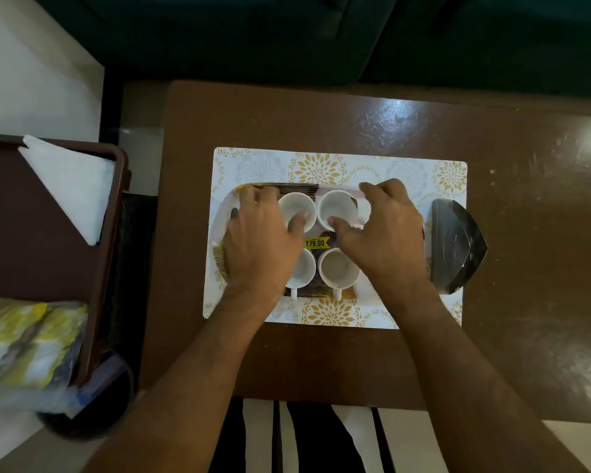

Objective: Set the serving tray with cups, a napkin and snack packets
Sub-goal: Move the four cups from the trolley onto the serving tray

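Observation:
A serving tray (pixel 226 207) with a dark gold-striped pattern and a yellow price sticker lies on a floral placemat (pixel 318 167). Four white cups stand on it in two rows. My left hand (pixel 256 240) grips the far left cup (pixel 296 203), thumb inside its rim. My right hand (pixel 386 233) grips the far right cup (pixel 338 203) the same way. The near left cup (pixel 305 268) and near right cup (pixel 338 268) stand free, handles pointing toward me. A folded white napkin (pixel 72 186) and yellow-green snack packets (pixel 24 343) lie on a stand to the left.
The placemat sits on a glossy brown table (pixel 321 114). A dark glossy fan-shaped sheet (pixel 454 244) lies at the tray's right end. The napkin and packets rest in a brown rimmed tray (pixel 118 199) left of the table. A dark sofa is beyond the table.

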### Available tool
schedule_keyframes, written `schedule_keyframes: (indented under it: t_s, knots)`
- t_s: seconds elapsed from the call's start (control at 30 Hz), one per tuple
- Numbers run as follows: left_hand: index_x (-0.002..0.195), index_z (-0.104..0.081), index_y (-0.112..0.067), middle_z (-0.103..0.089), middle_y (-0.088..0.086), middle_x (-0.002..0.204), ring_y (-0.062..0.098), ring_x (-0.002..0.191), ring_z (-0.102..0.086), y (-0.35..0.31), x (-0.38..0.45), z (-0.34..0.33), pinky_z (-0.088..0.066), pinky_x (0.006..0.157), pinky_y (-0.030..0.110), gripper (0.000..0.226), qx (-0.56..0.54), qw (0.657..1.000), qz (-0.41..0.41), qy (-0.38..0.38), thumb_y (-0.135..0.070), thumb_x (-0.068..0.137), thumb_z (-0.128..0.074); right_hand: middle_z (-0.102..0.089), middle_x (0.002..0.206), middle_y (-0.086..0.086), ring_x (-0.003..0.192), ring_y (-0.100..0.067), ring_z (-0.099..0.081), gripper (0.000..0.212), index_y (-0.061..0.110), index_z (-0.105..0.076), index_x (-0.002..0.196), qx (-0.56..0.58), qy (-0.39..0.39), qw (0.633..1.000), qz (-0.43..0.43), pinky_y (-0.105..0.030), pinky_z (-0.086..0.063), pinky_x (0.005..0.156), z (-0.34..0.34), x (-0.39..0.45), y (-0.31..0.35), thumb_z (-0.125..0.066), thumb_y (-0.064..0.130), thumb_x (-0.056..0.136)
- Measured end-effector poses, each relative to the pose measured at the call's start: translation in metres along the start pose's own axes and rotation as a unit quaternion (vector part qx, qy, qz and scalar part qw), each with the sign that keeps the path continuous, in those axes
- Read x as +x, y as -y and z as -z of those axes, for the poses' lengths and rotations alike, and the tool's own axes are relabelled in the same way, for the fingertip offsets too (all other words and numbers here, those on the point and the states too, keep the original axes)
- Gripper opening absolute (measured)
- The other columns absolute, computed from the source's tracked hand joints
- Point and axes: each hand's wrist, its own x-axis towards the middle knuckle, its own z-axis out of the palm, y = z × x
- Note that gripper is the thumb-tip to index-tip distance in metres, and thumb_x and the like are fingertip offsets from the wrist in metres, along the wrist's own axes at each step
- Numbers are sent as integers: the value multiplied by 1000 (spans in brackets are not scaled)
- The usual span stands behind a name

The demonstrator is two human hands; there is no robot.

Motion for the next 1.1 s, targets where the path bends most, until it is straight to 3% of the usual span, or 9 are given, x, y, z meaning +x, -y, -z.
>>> schedule_keyframes:
  t_s: [0.07, 0.2, 0.37, 0.5, 0.6, 0.7, 0.83, 1.1]
  knots:
    - [139, -56, -14, -55, 8, 143, 31, 124, -62, -8, 0, -4, -53, 101, 49, 63, 12, 1000, -17, 11, -53, 92, -71, -60, 124, -12, 94, -34, -69, 65, 10, -66, 124, -42, 16, 999, 6, -36, -52, 73, -3, 2, 7, -81, 53, 78]
    - [144, -51, -13, -53, 10, 148, 33, 124, -64, -9, 2, -9, -54, 92, 42, 72, 38, 998, -43, 6, -52, 89, -76, -58, 124, -12, 94, -34, -70, 64, 12, -65, 127, -80, 46, 996, 20, -36, -53, 72, -7, 3, 10, -81, 52, 79]
    - [146, -50, -16, -51, 9, 150, 31, 121, -67, -7, 5, -11, -56, 91, 39, 71, 46, 997, -60, 17, -44, 89, -81, -58, 120, -16, 94, -35, -67, 60, 12, -67, 129, -48, 70, 996, 40, -40, -57, 75, -2, 5, 10, -84, 26, 73]
    - [145, -54, -20, -49, 6, 148, 32, 121, -65, -7, 1, -8, -52, 96, 44, 67, 24, 995, -92, 43, -20, 84, -83, -56, 130, -15, 112, -36, -60, 72, 21, -64, 139, 4, 98, 993, 61, -47, -56, 90, 1, 2, 12, -80, 14, 69]
    - [148, -52, -18, -43, 7, 152, 32, 120, -64, -7, -4, -8, -52, 93, 38, 78, -15, 996, -87, 31, -16, 77, -86, -52, 138, -14, 118, -34, -61, 69, 17, -61, 140, 28, 55, 998, 33, -40, -53, 92, -2, -3, 12, -80, 20, 74]
    - [146, -48, -13, -42, 9, 150, 31, 122, -63, -6, -8, -11, -52, 86, 31, 83, -40, 998, -40, -16, -30, 76, -90, -53, 132, -14, 113, -33, -62, 71, 8, -56, 134, 25, 11, 1000, -15, -29, -42, 86, -9, -6, 12, -86, 36, 75]
    - [141, -45, -11, -54, 11, 141, 32, 123, -61, -5, -10, -20, -43, 82, 27, 84, -71, 997, 0, -21, -38, 76, -91, -56, 125, -14, 110, -32, -59, 71, 5, -55, 126, 11, 26, 999, -44, -35, -44, 88, -15, -7, 13, -86, 45, 77]
    - [151, -46, -11, -54, 9, 148, 29, 134, -56, -4, -5, -22, -50, 100, 36, 79, -75, 996, -47, 7, -11, 82, -83, -58, 127, -18, 111, -39, -61, 66, 5, -62, 133, 43, 32, 998, -16, -41, -49, 91, -13, -9, 18, -77, 18, 70]
